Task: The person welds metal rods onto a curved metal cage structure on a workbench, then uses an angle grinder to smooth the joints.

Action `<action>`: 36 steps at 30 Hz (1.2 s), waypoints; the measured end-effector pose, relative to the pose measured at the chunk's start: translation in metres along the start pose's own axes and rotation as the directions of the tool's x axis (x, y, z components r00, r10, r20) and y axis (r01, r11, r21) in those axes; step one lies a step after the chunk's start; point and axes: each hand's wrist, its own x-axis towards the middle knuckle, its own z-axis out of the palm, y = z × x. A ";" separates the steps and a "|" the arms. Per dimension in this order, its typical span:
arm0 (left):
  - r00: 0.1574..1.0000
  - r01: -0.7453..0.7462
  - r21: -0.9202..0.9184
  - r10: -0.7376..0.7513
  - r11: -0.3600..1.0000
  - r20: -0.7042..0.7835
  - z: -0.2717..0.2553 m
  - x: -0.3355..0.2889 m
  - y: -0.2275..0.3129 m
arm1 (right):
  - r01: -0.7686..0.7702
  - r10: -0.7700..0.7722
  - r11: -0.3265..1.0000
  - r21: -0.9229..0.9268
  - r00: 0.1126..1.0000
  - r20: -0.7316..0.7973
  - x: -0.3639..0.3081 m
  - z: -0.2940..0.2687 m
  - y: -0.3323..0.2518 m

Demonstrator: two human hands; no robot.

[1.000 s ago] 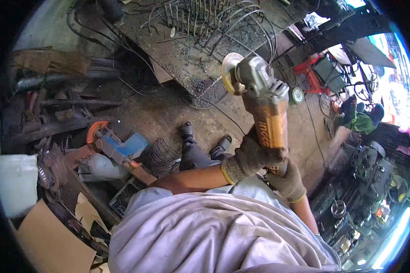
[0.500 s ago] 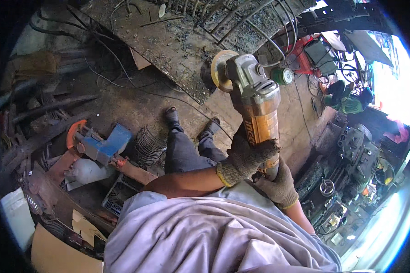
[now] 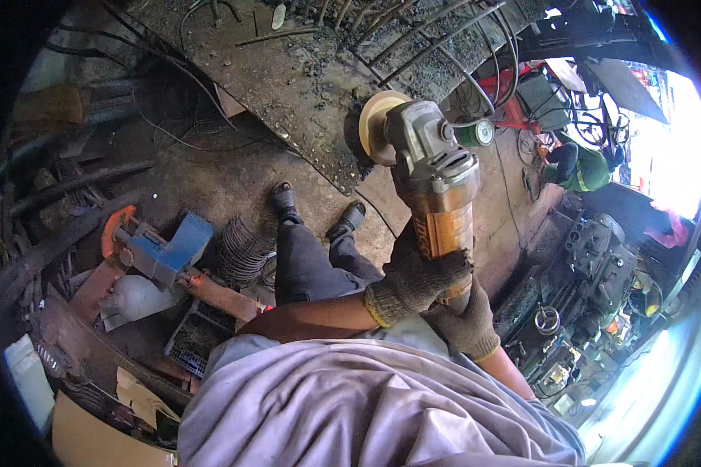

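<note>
An angle grinder (image 3: 442, 179) with an orange body and grey metal head is held out in front of me. Its pale tan disc (image 3: 375, 128) appears over the corner of a dirty metal table, and I cannot tell whether the two touch. My left hand (image 3: 422, 272), in a grey knit glove, wraps round the grinder's body. Just below it, my gloved right hand (image 3: 466, 321) is closed round the rear handle end. Bent metal rods (image 3: 436, 45) stand on the table (image 3: 288, 93) beyond the disc.
A green can (image 3: 475, 132) shows just beyond the grinder head. At the left are a blue and orange machine (image 3: 171, 245) and a wire coil (image 3: 244, 247). A large grey machine (image 3: 600, 257) stands at the right, and a person in green (image 3: 588, 169) crouches farther back. Cables cross the floor.
The view has shifted slightly, so the floor, machines and my feet appear a little farther left. The grinder's disc shows somewhat broader. Both hands keep their hold.
</note>
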 end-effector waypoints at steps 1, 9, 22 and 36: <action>1.000 0.000 0.000 0.000 1.000 -0.001 0.001 0.000 0.001 | 0.000 0.000 1.000 0.000 1.000 0.001 0.001 0.000 0.000; 0.999 -0.011 -0.039 0.009 0.999 -0.034 0.004 0.001 0.011 | -0.006 0.010 0.992 0.127 1.000 -0.029 0.001 0.005 0.004; 0.995 -0.043 0.016 0.044 0.999 -0.086 -0.003 0.006 -0.007 | -0.013 0.014 0.988 0.151 1.000 -0.003 0.003 0.001 -0.003; 0.996 -0.084 0.014 0.084 0.996 0.013 -0.007 0.005 -0.002 | -0.046 0.047 0.999 -0.026 0.999 0.010 0.006 -0.002 -0.007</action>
